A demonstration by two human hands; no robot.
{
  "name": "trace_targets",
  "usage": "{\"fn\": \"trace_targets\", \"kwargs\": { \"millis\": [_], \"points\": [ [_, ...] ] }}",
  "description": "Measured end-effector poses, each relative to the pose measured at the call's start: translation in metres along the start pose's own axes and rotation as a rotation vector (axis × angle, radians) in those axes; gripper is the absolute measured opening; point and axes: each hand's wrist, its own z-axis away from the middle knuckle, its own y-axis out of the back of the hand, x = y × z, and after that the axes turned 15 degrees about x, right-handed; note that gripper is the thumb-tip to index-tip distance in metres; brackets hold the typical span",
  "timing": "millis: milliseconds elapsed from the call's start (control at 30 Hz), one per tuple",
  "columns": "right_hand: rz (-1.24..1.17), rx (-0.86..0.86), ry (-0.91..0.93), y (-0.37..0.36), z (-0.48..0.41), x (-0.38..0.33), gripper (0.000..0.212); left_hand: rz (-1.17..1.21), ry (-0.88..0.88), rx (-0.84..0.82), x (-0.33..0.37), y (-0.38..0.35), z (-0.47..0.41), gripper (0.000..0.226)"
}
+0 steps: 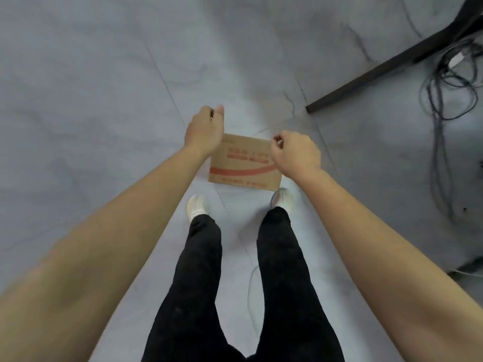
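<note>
Centre frame, I see a flat brown cardboard box with red print (pixel 243 165) on the grey tiled floor (pixel 104 100), just ahead of the person's white shoes (pixel 196 205). The left hand (pixel 205 130) overlaps its upper left corner and the right hand (pixel 296 154) its upper right. Both hands' fingers are curled under; I cannot tell whether they pinch the cardboard. Black cables (pixel 449 82) lie upper right.

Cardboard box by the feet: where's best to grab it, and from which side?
By its two short ends, from above: the cardboard box faces broad side up between the left hand and right hand, both near those ends, and looks too wide for one hand's fingers.
</note>
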Motion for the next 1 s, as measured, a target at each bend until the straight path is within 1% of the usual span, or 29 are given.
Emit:
{"fn": "trace_targets", "kwargs": {
  "millis": [67, 167, 233, 300, 400, 433, 467, 533, 567, 600, 700, 800, 867, 933, 1000],
  "points": [
    [-0.037, -0.111, -0.062, -0.058, -0.018, 0.024, 0.035, -0.036, 0.159, -0.034, -0.043, -0.049, -0.022, 0.043],
    [-0.136, -0.221, -0.242, -0.137, -0.033, 0.065, 0.045, -0.093, 0.311, -0.099, -0.105, -0.117, -0.045, 0.053],
    [-0.165, -0.265, -0.350, -0.177, -0.035, 0.093, 0.054, -0.115, 0.359, -0.104, -0.137, -0.148, -0.054, 0.060],
    [-0.171, -0.271, -0.442, -0.221, -0.039, 0.121, 0.064, -0.139, 0.394, -0.069, -0.168, -0.180, -0.064, 0.069],
    [-0.181, -0.292, -0.596, -0.269, -0.044, 0.152, 0.087, -0.112, 0.427, -0.026, -0.207, -0.216, -0.076, 0.085],
    [-0.193, -0.311, -0.644, -0.284, -0.046, 0.159, 0.094, -0.078, 0.438, -0.018, -0.219, -0.226, -0.080, 0.085],
    [-0.231, -0.327, -0.682, -0.295, -0.048, 0.164, 0.100, -0.025, 0.458, -0.014, -0.225, -0.232, -0.084, 0.081],
    [-0.353, -0.349, -0.728, -0.311, -0.050, 0.166, 0.107, 0.090, 0.506, -0.010, -0.234, -0.243, -0.092, 0.065],
    [-0.398, -0.336, -0.733, -0.316, -0.049, 0.164, 0.108, 0.123, 0.525, 0.000, -0.238, -0.246, -0.095, 0.060],
    [-0.428, -0.300, -0.728, -0.316, -0.051, 0.160, 0.109, 0.152, 0.547, 0.023, -0.240, -0.246, -0.100, 0.061],
    [-0.468, -0.191, -0.676, -0.299, -0.049, 0.141, 0.109, 0.217, 0.590, 0.116, -0.231, -0.238, -0.100, 0.068],
    [-0.495, -0.118, -0.606, -0.264, -0.049, 0.114, 0.106, 0.172, 0.561, 0.191, -0.197, -0.212, -0.096, 0.059],
    [-0.513, -0.063, -0.549, -0.231, -0.052, 0.088, 0.105, 0.112, 0.535, 0.255, -0.173, -0.185, -0.097, 0.062],
    [-0.548, -0.008, -0.503, -0.191, -0.056, 0.058, 0.105, 0.135, 0.512, 0.329, -0.147, -0.144, -0.097, 0.060],
    [-0.597, 0.028, -0.460, -0.150, -0.058, 0.023, 0.105, 0.206, 0.501, 0.408, -0.122, -0.094, -0.096, 0.056]
  ]
}}
